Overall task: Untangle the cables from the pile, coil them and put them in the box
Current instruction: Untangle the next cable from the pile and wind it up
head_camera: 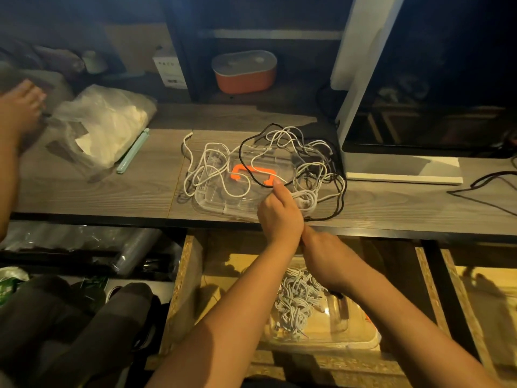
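Two hands are working: left hand (pixel 279 217) pinching the limp, probably light black cable (pixel 263 185); right hand's (pixel 326 259) hold is hidden.

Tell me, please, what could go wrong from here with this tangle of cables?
1. The left hand pinches the black cable, which loops through the white cables; a firm pull may tighten the tangle.
2. The pile lies on a clear lid near the front edge of the desk; dragging could slide the lid off, toward the box below.
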`<state>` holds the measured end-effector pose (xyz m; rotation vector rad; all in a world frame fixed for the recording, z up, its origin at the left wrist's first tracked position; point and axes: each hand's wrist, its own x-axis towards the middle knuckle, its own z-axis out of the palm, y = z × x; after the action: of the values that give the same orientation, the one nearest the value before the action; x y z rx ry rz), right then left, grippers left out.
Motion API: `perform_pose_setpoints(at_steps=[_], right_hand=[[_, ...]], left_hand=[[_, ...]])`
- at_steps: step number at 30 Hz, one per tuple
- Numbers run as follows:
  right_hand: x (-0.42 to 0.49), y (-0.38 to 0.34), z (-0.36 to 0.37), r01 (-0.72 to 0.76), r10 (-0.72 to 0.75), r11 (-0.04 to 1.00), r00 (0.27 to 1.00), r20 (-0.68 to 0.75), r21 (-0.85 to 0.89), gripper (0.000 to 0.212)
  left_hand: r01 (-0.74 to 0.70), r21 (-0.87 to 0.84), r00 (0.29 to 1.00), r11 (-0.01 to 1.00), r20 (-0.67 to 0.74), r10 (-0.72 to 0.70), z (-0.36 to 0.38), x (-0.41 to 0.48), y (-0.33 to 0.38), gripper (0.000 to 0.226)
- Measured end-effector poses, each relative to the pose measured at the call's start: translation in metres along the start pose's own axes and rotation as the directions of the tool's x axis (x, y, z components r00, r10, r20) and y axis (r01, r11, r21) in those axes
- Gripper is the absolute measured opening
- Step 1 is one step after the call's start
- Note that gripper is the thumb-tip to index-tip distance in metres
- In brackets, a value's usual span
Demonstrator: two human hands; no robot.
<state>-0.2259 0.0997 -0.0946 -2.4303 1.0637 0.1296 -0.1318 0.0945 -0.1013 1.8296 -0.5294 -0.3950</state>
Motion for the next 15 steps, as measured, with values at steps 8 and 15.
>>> perform_pose_setpoints(at_steps=[8,15], right_hand=[[-0.009,-0.006,-0.029,0.212,-0.186,0.946,0.975,0.124,-0.245,0.023],[0.0,0.024,-0.083,0.176,-0.166,0.981,0.98,-0.114,0.087,0.012]], left_hand=[[-0.125,0.111,0.945,0.986,0.316,0.084,-0.003,0.004,-0.006,0.057],[-0.282,0.191,0.756,0.94,0.647,0.095,-0.024,-0.002,-0.003,0.054]])
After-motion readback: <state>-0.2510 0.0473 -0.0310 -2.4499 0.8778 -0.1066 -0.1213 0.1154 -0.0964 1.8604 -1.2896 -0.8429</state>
